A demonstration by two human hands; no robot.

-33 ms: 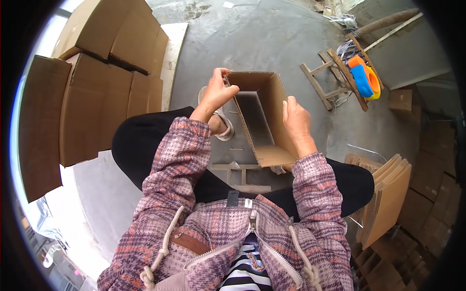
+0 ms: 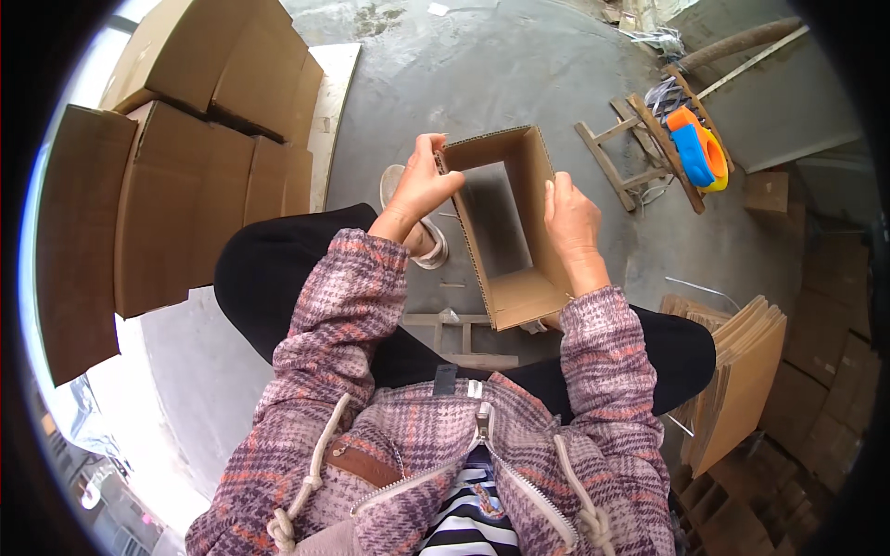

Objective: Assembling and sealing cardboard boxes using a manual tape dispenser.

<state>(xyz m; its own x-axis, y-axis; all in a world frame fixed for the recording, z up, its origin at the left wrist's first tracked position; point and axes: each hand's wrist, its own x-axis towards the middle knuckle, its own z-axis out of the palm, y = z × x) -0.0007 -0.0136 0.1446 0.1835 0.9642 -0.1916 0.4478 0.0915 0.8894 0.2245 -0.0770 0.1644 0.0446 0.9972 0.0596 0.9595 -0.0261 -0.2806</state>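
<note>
Between my hands, above the floor, is a brown corrugated cardboard box (image 2: 527,295) opened out into a four-sided tube. Grey, floor-like surface shows through its middle. My left hand (image 2: 419,190) pinches the far left corner, its thumb over the rim and its fingers around the outside. On the right-hand wall's upper edge, my right hand (image 2: 572,225) is closed with its thumb along the rim; its other fingers are partly hidden behind the cardboard. The box sits slightly turned, its far edge slanting up to the right.
Large closed cartons (image 2: 181,204) are stacked at the left. A bundle of flat cardboard sheets (image 2: 742,380) stands by my right knee. At the far right, a wooden stool (image 2: 640,139) carries blue, orange and yellow tape-like rings (image 2: 691,153). A low wooden frame (image 2: 477,360) lies between my legs.
The box has turned a little counterclockwise: its far right corner rose and its near edge dropped lower. Both hands shifted slightly right with it, keeping their grip.
</note>
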